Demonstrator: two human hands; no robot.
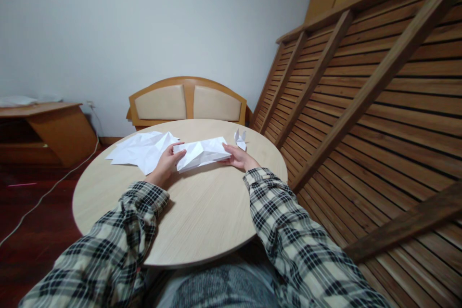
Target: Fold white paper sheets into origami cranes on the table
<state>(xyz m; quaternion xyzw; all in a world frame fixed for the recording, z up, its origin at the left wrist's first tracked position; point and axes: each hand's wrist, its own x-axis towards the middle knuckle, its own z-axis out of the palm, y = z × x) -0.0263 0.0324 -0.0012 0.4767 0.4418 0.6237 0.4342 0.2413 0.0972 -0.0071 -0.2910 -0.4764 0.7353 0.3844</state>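
Note:
Between my two hands is a folded sheet of white paper (205, 151), held just over the round table and creased along its length. My left hand (169, 161) pinches its left end, thumb on top. At the right end my right hand (238, 156) grips it with the thumb above and fingers below. Several creased white paper sheets (139, 149) lie loosely beside my left hand. Just beyond my right hand stands a small folded white paper figure (240, 140) with upright points.
The round light-wood table (202, 221) is in front of me. Behind it stands a padded headboard (187, 98) against the wall. A slatted wooden frame (361, 106) leans along the right. At left are a wooden cabinet (54, 130) and a white cable (54, 185) on the floor.

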